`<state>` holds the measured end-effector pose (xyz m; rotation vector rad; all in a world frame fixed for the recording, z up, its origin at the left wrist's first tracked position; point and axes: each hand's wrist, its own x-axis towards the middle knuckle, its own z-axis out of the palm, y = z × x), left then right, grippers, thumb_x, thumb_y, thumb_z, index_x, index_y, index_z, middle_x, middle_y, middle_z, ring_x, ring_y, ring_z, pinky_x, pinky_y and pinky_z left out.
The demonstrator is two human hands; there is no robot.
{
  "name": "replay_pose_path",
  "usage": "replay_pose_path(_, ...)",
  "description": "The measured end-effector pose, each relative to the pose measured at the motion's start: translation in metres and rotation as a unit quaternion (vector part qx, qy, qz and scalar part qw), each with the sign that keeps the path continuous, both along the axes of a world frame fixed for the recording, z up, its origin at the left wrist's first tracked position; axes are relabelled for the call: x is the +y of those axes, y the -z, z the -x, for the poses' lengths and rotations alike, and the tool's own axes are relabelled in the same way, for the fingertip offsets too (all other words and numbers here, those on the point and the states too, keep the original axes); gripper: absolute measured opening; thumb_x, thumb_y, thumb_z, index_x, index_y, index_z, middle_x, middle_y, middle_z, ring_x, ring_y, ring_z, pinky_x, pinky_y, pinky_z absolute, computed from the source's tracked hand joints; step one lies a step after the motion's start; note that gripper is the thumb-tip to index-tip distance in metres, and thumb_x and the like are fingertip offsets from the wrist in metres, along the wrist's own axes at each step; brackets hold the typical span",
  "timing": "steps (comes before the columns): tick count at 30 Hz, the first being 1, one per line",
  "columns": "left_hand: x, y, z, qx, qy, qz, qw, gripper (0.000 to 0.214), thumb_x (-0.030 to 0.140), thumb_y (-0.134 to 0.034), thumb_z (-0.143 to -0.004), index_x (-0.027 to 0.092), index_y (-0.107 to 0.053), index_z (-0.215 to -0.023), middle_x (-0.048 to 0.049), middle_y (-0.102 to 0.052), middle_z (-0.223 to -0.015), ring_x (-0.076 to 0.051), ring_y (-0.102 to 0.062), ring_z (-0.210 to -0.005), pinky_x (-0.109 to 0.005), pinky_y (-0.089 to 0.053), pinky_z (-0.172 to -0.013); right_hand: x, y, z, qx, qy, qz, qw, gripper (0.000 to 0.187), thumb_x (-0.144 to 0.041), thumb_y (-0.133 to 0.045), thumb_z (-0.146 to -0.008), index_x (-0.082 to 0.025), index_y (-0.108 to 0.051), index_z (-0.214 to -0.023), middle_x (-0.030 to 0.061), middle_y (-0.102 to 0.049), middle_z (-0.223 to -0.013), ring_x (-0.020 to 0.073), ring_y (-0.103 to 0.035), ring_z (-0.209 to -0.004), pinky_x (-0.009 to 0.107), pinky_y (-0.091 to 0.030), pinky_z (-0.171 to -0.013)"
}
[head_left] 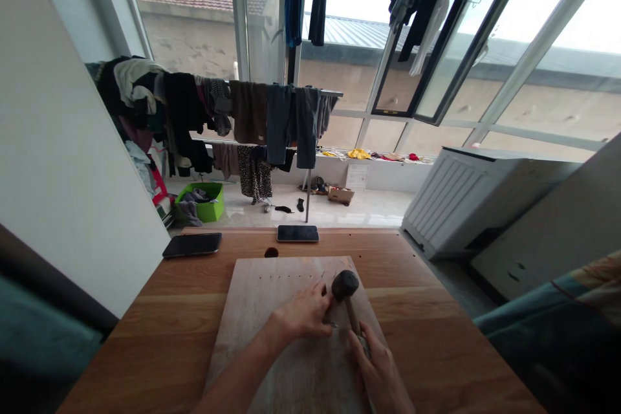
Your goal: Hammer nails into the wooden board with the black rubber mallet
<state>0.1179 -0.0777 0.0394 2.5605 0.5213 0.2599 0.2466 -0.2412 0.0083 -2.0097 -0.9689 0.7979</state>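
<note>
A pale wooden board [272,310] lies on the wooden table [165,323], with a row of small nails or holes near its far edge. My right hand [376,372] is wrapped round the handle of a mallet with a dark round head [345,284]; the head rests near the board's middle right. My left hand [305,312] lies on the board right beside the mallet head, fingers curled in a pinch on something small I cannot make out.
Two dark phones lie at the table's far edge: one at the left [192,244], one in the middle [297,233]. A small dark round object [271,252] sits beyond the board. Behind stand a laden clothes rack [252,116], a green basket [206,202] and a white cabinet [466,194].
</note>
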Motion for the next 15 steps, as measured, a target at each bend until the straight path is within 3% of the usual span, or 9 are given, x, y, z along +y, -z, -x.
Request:
replay_pose_path(6, -0.010, -0.007, -0.011, 0.037, 0.026, -0.015, 0.999, 0.008, 0.018, -0.071, -0.069, 0.019, -0.065, -0.073, -0.0103, -0.061, -0.106, -0.028, -0.059, -0.098, -0.035, -0.049, -0.086, -0.002, 0.007, -0.003, -0.036, 0.015, -0.059, 0.998, 0.062, -0.069, -0.048, -0.085, -0.018, -0.066, -0.114, 0.0049, -0.073, -0.071, 0.0228, -0.070, -0.072, 0.025, -0.050, -0.062)
replay_pose_path(11, -0.002, -0.005, -0.007, 0.022, 0.019, 0.000, 1.000, 0.010, 0.013, -0.066, -0.069, 0.020, -0.066, -0.077, -0.0077, -0.067, -0.093, -0.023, -0.064, -0.083, -0.030, -0.050, -0.075, -0.003, 0.008, -0.004, -0.055, 0.025, -0.045, 0.997, 0.060, -0.063, -0.048, -0.086, -0.015, -0.064, -0.120, 0.0100, -0.075, -0.092, 0.0246, -0.070, -0.090, 0.026, -0.051, -0.073)
replay_pose_path(13, 0.007, -0.004, -0.002, -0.001, -0.014, 0.030, 0.999, 0.012, 0.013, -0.062, -0.072, 0.020, -0.066, -0.080, -0.0050, -0.069, -0.084, -0.021, -0.064, -0.077, -0.027, -0.048, -0.070, -0.003, 0.007, -0.003, -0.044, 0.021, -0.037, 0.998, 0.063, -0.062, -0.046, -0.087, -0.013, -0.062, -0.123, 0.0084, -0.075, -0.083, 0.0244, -0.070, -0.081, 0.027, -0.052, -0.068)
replay_pose_path(15, 0.018, -0.004, 0.003, -0.044, -0.057, 0.066, 0.995, 0.016, 0.013, -0.059, -0.076, 0.020, -0.066, -0.088, -0.0028, -0.069, -0.079, -0.018, -0.065, -0.073, -0.024, -0.048, -0.068, -0.002, 0.004, -0.002, -0.013, 0.011, -0.027, 0.999, 0.064, -0.062, -0.044, -0.088, -0.013, -0.059, -0.127, 0.0018, -0.069, -0.061, 0.0221, -0.067, -0.060, 0.027, -0.050, -0.059)
